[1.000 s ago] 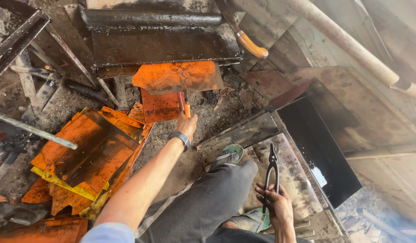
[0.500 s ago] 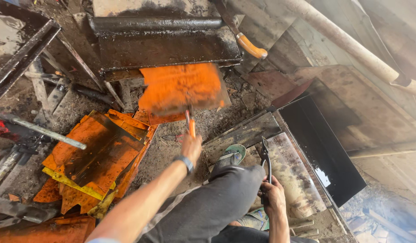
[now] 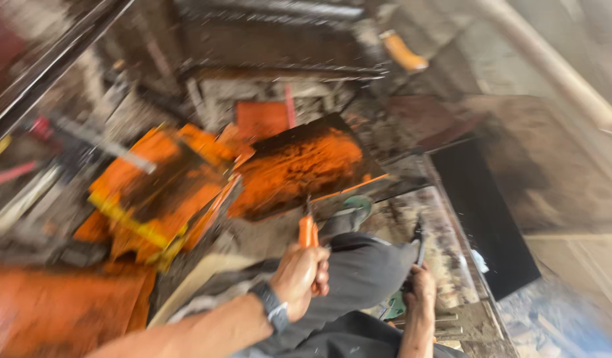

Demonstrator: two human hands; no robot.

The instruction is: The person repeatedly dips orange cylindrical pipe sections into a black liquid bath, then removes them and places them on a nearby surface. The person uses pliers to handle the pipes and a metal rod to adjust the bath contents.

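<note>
Motion blur smears the head view, so fine detail is lost. The left hand [image 3: 300, 273] is closed in a fist, its grip clamped on the orange handle of a tool [image 3: 308, 232]; the handle stands nearly upright, long axis running away from the person, and the dark working end points up at the near edge of a large orange sheet [image 3: 299, 166]. Whether the tip touches that edge I cannot tell through the blur. The sheet lies tilted in the middle of the view, its long side running from lower left to upper right, its face bright orange and mottled, dark along the top and far edges. A dark wristband [image 3: 271, 306] sits on the left wrist. The right hand [image 3: 422, 284], lower and to the right beside the knee in grey trousers [image 3: 369, 275], has its grip shut around dark pliers [image 3: 417, 242], which point up and away, long axis nearly upright; the pliers' tips are too blurred to tell apart or together. Left of the big sheet lies a pile of orange and yellow-edged plates [image 3: 163, 192], stacked unevenly, with a grey bar [image 3: 100, 142] across its far corner. Beyond the sheet is a smaller orange piece [image 3: 261, 119] under a dark metal frame [image 3: 279, 50]. A black panel [image 3: 488, 219] lies at right.
</note>
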